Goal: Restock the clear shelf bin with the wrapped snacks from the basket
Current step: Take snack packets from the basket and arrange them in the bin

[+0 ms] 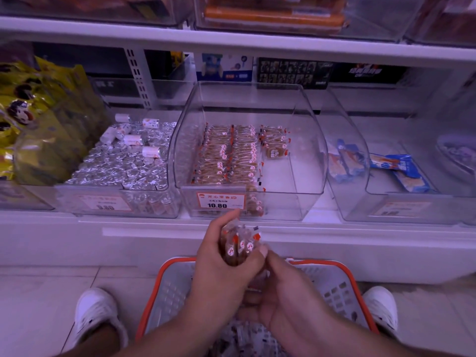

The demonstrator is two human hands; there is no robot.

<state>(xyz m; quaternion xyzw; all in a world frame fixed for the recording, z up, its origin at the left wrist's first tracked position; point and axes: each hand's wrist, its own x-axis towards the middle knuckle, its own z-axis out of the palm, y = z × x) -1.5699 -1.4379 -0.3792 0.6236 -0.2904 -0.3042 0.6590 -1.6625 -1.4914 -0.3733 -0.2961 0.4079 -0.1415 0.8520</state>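
Observation:
My left hand (219,264) grips a stack of clear-wrapped brown snacks (238,247) with red and white marks, held above the basket. My right hand (280,292) touches the lower side of that stack, fingers curled against it. The clear shelf bin (306,130) stands straight ahead on the shelf, with rows of the same wrapped snacks (226,155) filling its left and middle; its right part is bare. The grey basket with an orange rim (342,269) sits on the floor between my feet, more wrapped snacks (242,338) lying in its bottom.
A bin of silver-wrapped rolls (123,163) stands left of the clear bin, yellow bags (31,119) further left. Blue packets (401,171) lie in bins on the right. A shelf (231,45) overhangs above. My white shoes (95,318) flank the basket.

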